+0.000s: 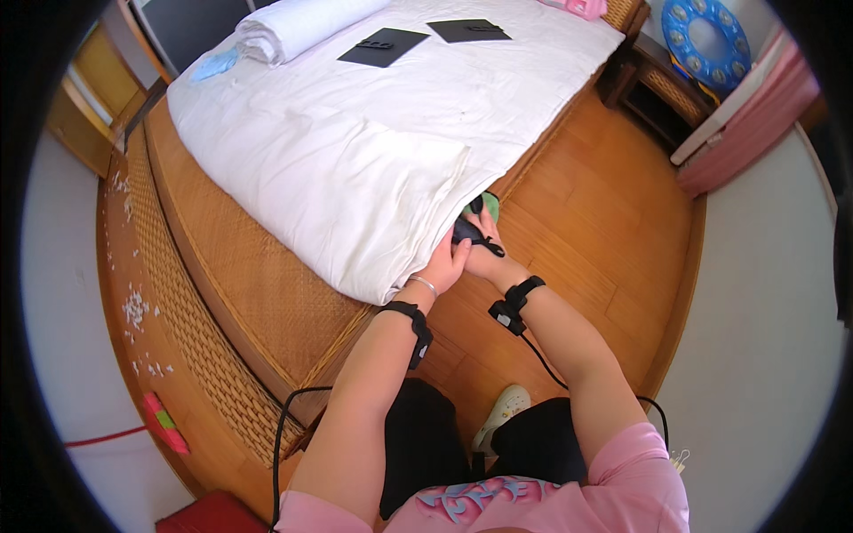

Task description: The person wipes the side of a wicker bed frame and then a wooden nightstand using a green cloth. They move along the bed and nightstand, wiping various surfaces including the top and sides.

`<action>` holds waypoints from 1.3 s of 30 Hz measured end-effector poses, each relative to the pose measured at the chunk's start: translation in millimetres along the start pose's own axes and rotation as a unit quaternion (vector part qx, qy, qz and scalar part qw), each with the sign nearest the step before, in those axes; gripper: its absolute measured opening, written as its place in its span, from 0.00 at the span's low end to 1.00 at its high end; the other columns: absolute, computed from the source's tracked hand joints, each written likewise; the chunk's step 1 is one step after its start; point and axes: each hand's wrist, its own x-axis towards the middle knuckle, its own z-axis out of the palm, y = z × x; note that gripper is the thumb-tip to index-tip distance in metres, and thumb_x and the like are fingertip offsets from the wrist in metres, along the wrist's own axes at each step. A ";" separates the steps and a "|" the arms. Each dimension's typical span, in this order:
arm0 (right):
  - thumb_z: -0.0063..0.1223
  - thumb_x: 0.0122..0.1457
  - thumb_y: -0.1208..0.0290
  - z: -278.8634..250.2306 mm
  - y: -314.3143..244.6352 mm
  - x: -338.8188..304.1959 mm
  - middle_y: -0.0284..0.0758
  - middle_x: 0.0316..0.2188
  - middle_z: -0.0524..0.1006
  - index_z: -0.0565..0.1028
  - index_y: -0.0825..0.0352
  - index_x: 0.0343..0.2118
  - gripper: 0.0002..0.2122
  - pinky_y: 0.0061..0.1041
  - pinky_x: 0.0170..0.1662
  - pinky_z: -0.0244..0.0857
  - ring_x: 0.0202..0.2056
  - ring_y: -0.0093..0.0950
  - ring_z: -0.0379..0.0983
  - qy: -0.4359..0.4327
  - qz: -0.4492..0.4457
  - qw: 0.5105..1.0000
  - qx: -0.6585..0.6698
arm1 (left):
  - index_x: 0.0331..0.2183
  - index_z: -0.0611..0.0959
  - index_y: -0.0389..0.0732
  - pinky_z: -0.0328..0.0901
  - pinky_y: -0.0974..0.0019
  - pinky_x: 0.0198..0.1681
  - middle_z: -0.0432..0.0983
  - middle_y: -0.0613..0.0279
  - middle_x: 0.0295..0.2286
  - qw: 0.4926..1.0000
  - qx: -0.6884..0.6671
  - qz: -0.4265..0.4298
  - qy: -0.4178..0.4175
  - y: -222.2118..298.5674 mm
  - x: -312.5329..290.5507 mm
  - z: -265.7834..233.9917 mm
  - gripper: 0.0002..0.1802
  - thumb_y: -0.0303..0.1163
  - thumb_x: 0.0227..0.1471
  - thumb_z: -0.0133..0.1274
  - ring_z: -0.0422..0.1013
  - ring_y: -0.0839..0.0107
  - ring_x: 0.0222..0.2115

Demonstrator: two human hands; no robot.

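Observation:
A thick white quilt lies over the bed, its near right part folded back in layers. At the folded edge my left hand is closed, its thumb showing and its other fingers hidden against the cloth. My right hand is right beside it, close to the quilt's edge. Its fingers point away from me and are partly hidden by a black strapped device. A green thing shows by the right fingertips; its kind is unclear. Black bands with small boxes circle both forearms.
Two black flat boards and a rolled white quilt lie farther back on the bed. The woven bed frame juts out at left. A blue swim ring rests on a nightstand. White scraps litter the left floor.

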 end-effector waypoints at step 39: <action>0.50 0.55 0.43 -44.9 11.5 40.3 0.36 0.71 0.44 0.55 0.47 0.67 0.37 0.43 0.70 0.33 0.69 0.50 0.30 -0.201 0.067 0.976 -0.055 | 0.47 0.81 0.46 0.54 0.44 0.58 0.77 0.57 0.48 0.907 0.302 -0.129 -0.265 -46.5 170.7 -86.3 0.26 0.51 0.52 0.49 0.72 0.59 0.50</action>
